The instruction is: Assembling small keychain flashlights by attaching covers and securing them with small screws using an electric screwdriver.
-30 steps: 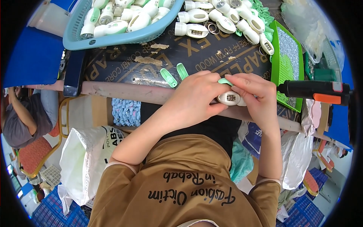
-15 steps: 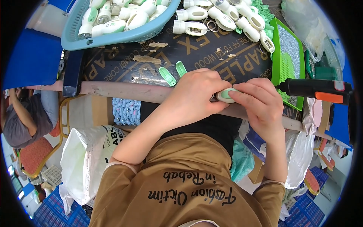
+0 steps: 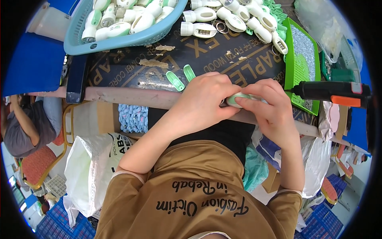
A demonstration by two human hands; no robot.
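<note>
Over the table's near edge, my left hand (image 3: 207, 97) is closed around a small white and green flashlight (image 3: 234, 100), most of which the fingers hide. My right hand (image 3: 272, 109) grips the flashlight's other end, its thumb and fingers on the green-topped side. Just beyond my left hand lie two loose pale green covers (image 3: 175, 81), hollow side up. Farther back, several white flashlights (image 3: 199, 30) lie in a pile, some with their battery compartments uncovered and metal key rings attached.
A blue basket (image 3: 131, 46) of flashlights stands at the back left. On the right are a bright green tray (image 3: 289, 63) of small metal parts and a black and orange power tool (image 3: 330, 91). White sacks (image 3: 89, 167) stand below the table. A seated person (image 3: 30, 123) is at far left.
My right hand has shifted slightly left and turned, its thumb now lying along the flashlight's near side. My left hand keeps its hold almost in place.
</note>
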